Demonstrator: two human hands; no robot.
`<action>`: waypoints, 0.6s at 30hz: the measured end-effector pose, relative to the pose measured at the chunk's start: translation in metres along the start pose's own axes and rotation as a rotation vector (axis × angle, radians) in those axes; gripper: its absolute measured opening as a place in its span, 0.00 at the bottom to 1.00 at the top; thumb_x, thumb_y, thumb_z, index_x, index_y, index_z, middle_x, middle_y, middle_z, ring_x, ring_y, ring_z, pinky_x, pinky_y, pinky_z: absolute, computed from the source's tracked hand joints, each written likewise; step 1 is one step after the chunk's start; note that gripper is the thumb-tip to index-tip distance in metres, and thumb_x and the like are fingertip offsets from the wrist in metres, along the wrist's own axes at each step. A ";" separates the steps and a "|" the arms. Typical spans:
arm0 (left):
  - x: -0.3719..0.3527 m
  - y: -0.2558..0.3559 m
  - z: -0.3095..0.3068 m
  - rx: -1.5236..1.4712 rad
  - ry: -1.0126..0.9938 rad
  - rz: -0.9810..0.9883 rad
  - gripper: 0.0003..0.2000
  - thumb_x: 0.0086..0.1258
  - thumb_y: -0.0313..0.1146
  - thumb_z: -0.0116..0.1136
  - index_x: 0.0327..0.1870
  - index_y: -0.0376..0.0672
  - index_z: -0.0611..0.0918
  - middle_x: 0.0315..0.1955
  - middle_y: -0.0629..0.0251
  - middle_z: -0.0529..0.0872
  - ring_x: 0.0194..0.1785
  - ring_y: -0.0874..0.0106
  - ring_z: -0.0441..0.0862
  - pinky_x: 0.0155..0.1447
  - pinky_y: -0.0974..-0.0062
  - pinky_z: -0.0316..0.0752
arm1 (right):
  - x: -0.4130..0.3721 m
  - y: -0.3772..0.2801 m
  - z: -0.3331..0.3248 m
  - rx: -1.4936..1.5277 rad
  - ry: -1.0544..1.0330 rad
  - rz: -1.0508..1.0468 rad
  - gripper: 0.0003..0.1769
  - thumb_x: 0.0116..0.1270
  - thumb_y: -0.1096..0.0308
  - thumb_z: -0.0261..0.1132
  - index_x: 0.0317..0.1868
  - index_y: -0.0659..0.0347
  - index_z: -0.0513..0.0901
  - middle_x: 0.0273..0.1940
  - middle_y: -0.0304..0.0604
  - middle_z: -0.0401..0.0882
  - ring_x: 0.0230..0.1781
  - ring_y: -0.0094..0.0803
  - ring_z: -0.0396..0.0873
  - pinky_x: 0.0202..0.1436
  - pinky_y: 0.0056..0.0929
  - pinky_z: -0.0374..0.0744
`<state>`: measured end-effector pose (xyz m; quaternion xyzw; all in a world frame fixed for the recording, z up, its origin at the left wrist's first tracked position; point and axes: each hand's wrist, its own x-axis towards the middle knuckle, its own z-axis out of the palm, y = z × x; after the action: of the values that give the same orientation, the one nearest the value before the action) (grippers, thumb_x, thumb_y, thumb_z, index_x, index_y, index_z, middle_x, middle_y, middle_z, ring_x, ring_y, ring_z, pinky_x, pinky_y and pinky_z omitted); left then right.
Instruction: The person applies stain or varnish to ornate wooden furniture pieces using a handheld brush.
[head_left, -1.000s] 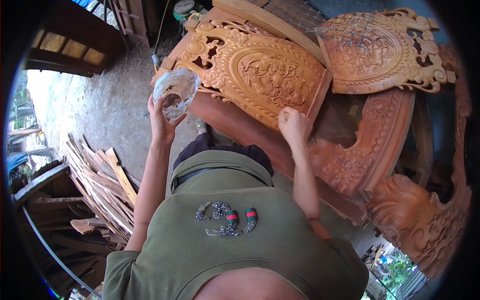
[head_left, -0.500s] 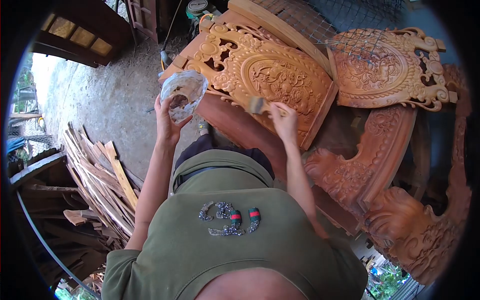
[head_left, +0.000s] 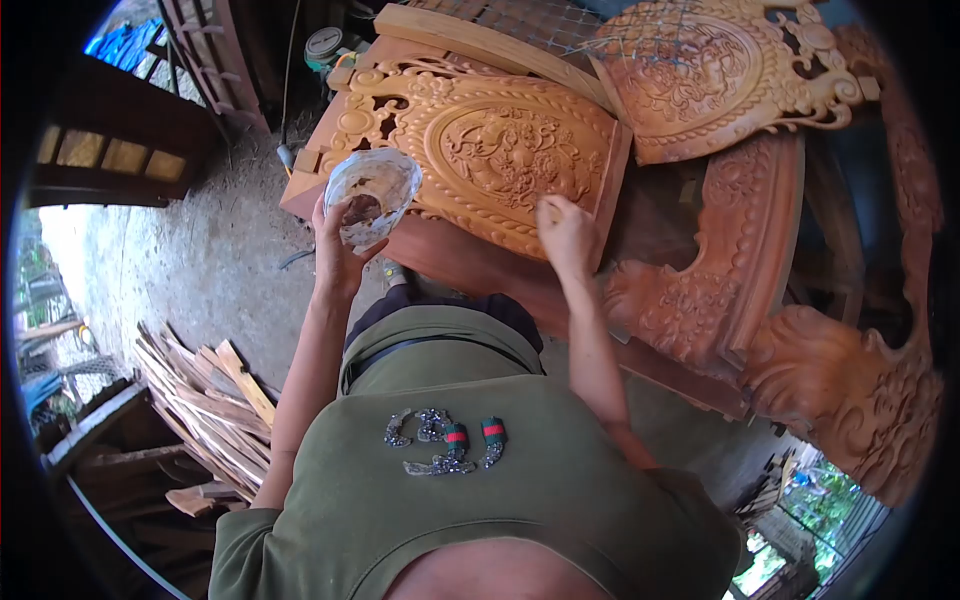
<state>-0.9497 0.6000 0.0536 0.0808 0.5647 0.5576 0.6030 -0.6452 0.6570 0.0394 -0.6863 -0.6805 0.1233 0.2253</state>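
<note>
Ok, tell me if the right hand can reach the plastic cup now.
Probably yes: the left hand holds the plastic cup up beside the carved panel, and nothing stands between it and the right hand.

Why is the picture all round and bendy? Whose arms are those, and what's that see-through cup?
There is no machine here. A person wears a small camera on their head, and it looks down at their own body and hands. Its lens bends the picture into a circle. The green shirt at the bottom is the person's chest, and the two arms reach away from it.

The left hand holds a clear plastic cup with something brown inside. The right hand is curled up against the lower edge of a carved wooden panel covered in flowers and swirls. Whatever it grips is hidden by the fingers.

More carved pieces lie beside and behind the panel. On the ground to the left is a pile of wood strips.
</note>
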 end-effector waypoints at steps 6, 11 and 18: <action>0.001 -0.003 0.004 0.028 -0.038 -0.012 0.33 0.68 0.53 0.59 0.73 0.63 0.62 0.70 0.64 0.70 0.71 0.58 0.70 0.66 0.38 0.67 | 0.003 -0.022 0.035 0.442 -0.041 -0.028 0.11 0.69 0.60 0.66 0.41 0.59 0.88 0.34 0.52 0.88 0.36 0.50 0.87 0.40 0.40 0.83; 0.002 -0.006 -0.005 0.028 0.010 -0.005 0.32 0.67 0.53 0.58 0.73 0.65 0.63 0.69 0.66 0.71 0.70 0.59 0.70 0.67 0.39 0.66 | -0.001 0.045 0.003 0.588 -0.265 0.281 0.12 0.70 0.60 0.66 0.44 0.58 0.89 0.32 0.47 0.89 0.34 0.35 0.90 0.38 0.30 0.83; -0.003 -0.009 -0.002 0.036 0.002 -0.030 0.32 0.67 0.53 0.59 0.72 0.65 0.63 0.69 0.66 0.71 0.71 0.59 0.70 0.66 0.40 0.67 | 0.037 0.110 -0.043 0.033 -0.094 0.235 0.11 0.64 0.58 0.68 0.40 0.55 0.90 0.35 0.56 0.87 0.42 0.53 0.86 0.45 0.43 0.83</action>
<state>-0.9450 0.5930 0.0479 0.0828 0.5765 0.5383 0.6091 -0.5267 0.6903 0.0293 -0.7511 -0.6029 0.1920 0.1883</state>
